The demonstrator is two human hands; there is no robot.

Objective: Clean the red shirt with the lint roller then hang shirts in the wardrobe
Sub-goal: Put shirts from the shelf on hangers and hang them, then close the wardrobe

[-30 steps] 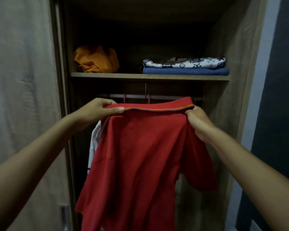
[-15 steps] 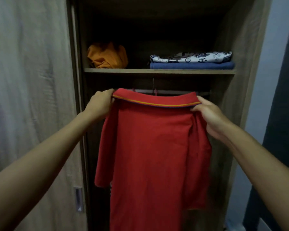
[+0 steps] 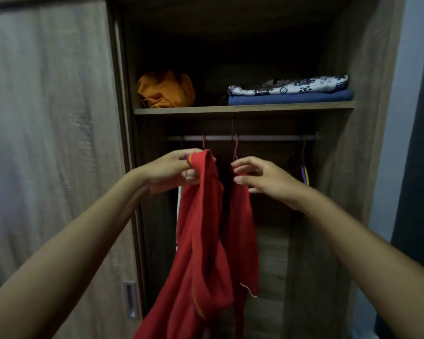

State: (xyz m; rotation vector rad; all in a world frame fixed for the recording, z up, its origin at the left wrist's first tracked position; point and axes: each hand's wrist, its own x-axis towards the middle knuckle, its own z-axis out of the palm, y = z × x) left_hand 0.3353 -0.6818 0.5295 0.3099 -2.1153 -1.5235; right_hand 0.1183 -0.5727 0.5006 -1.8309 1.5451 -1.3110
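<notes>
The red shirt (image 3: pixel 206 241) hangs bunched and folded in front of the open wardrobe, below the clothes rail (image 3: pixel 267 138). My left hand (image 3: pixel 174 171) grips its striped collar end at the upper left. My right hand (image 3: pixel 264 178) pinches the shirt's other top end just under a red hanger hook (image 3: pixel 235 149) that hangs on the rail. A second red hook (image 3: pixel 203 141) hangs on the rail above my left hand. The hangers' bodies are hidden behind the shirt and my hands. No lint roller is in view.
A white garment (image 3: pixel 179 204) shows behind the red shirt. Yellow and purple hangers (image 3: pixel 305 172) hang at the rail's right end. The shelf (image 3: pixel 242 110) above carries an orange bundle (image 3: pixel 165 90) and folded cloths (image 3: pixel 289 94). The sliding door (image 3: pixel 47 155) stands at the left.
My hands have come together, so the shirt that was spread wide by its collar now hangs folded and narrow. The view has moved closer to the rail.
</notes>
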